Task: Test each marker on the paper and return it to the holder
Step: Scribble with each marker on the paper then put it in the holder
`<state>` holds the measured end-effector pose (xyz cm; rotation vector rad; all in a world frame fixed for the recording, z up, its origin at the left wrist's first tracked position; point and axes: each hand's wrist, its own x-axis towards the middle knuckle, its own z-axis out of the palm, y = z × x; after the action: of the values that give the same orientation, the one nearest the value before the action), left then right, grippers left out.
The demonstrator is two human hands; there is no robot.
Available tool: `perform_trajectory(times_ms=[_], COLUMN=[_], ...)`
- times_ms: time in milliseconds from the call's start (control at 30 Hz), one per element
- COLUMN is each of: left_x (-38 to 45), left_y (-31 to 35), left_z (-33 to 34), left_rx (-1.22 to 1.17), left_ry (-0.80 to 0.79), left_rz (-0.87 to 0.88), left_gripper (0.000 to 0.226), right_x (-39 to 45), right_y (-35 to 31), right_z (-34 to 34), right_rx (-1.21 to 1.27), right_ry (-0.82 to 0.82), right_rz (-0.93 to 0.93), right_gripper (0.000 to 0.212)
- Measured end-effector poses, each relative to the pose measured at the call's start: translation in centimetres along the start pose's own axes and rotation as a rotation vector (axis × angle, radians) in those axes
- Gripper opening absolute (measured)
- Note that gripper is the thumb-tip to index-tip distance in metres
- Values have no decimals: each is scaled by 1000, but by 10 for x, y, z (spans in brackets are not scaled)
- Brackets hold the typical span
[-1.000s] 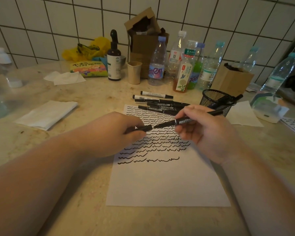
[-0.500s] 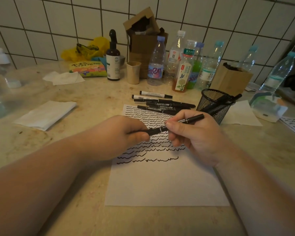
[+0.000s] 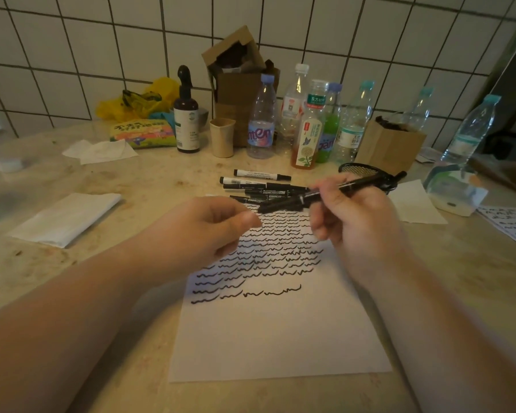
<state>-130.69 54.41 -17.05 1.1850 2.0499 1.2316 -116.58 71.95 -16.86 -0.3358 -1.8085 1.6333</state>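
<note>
Head view is showing the paper [image 3: 280, 332] lying flat on the table [image 3: 149, 186], nearest of all, with rows of black wavy lines across its top half. Just above the paper, the left hand [image 3: 203, 234] is hovering with its fingers curled and its thumb touching them, and it is holding nothing that can be seen. The right hand [image 3: 358, 222] is pinching a black marker [image 3: 319, 195] near its middle. The marker is lying almost level in the air, with one end poking out to the left of the fingers and the other end reaching right, over the holder [image 3: 361, 171]. The right hand is looking blurry and is hiding most of the mesh holder, so what is sitting inside is hard to make out. Farther back, loose markers [image 3: 262, 186] are lying in a bunch at the top edge of the paper.
</note>
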Motion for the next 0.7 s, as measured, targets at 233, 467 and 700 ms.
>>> perform_trajectory(times_ms=[233,467,700], left_x=[-1,4,4], left_y=[-12,-16,-20], left_z=[-6,-3,-4], left_rx=[384,497,527], left_ry=[85,34,11], left_rz=[-3,16,86], left_gripper=[15,14,18], right_x=[13,26,3], right_y=[0,7,-37], right_z=[-32,-39,-12], right_rx=[-430,-478,-759], right_ry=[677,581,409], right_rz=[-233,-11,-114], right_gripper=[13,43,45])
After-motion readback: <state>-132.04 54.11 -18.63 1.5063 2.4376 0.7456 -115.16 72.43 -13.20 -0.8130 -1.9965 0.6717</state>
